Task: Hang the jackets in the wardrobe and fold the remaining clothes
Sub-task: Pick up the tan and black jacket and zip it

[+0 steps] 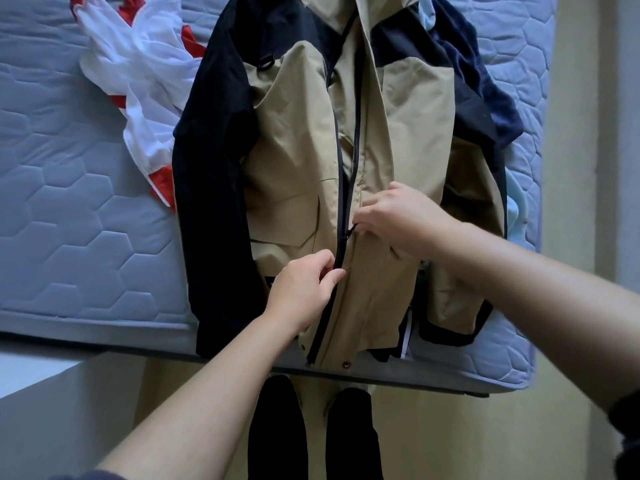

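Right fingers: pinching the zipper pull on the centre line of the jacket.
Left fingers: pinching the joined zipper track at 7 o'clock from the pull, apparently to keep it taut.
Right hand: rests on the right front panel.
Left hand: lies over the lower left panel.
Handling: likely a light, limp shell fabric that is a little slippery. The zipper line is its only firm part. For hanging, the collar or shoulders should serve best.
Appearance: beige body, black sleeves and yoke, dark zipper open above the pull, flap pockets, snap studs at the hem.
Position: front up on the bed, collar at 12 o'clock, hem at the mattress edge at 6 o'clock.
Neighbours: white-and-red garment at 10 o'clock; navy garment at 2 o'clock, partly under the jacket.
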